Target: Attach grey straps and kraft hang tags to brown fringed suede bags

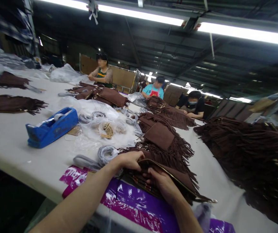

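A brown fringed bag (175,176) lies on the table in front of me, its long gold zip pulled apart so the dark mouth faces me. My left hand (130,160) is closed on the bag's edge at the left end of the zip, thumb against the mouth. My right hand (162,183) reaches into the opening with fingers curled at the near side and lining; the fingertips are partly hidden. Purple plastic sheeting (139,200) lies under the bag. Beside my left hand is a coil of grey strap (107,154).
A blue tape dispenser (53,127) stands at left, near clear plastic bags (94,111). More brown fringed bags (159,134) lie beyond my hands, and a large pile of them (248,155) is at right. Three people, one a person in a striped apron (102,76), work across the table.
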A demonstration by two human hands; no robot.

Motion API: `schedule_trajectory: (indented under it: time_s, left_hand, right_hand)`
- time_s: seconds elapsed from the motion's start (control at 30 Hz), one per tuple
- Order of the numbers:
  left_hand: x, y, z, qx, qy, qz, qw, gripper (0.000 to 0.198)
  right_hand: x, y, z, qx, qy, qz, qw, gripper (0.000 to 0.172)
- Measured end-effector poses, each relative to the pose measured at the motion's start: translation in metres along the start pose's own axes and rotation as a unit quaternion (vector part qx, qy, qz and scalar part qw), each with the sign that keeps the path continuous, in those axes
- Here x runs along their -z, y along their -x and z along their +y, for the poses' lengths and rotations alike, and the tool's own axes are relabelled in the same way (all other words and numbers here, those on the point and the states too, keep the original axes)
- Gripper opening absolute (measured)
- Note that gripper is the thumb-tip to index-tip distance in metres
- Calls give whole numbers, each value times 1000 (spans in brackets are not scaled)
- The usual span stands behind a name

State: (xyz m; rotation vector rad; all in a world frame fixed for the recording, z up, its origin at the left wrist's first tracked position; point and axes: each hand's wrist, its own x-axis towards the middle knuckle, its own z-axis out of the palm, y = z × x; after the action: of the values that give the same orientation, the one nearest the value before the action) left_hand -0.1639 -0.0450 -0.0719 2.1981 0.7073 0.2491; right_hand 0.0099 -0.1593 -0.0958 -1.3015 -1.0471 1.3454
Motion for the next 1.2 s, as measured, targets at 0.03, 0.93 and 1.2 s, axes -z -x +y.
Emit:
schedule_trajectory:
  time_s: [0.03,0.93,1.2]
  left_hand:
    - [0,2,1,7,-10,9,1000,43]
    - [-4,-13,-15,92,153,26,984,20]
    - [-2,-12,-13,99,165,23,981,18]
  right_hand:
    - [-1,1,0,1,5,1,1000,38]
    - [-21,21,10,231,484,116,836,36]
    - [-31,14,8,219,589,141,765,29]
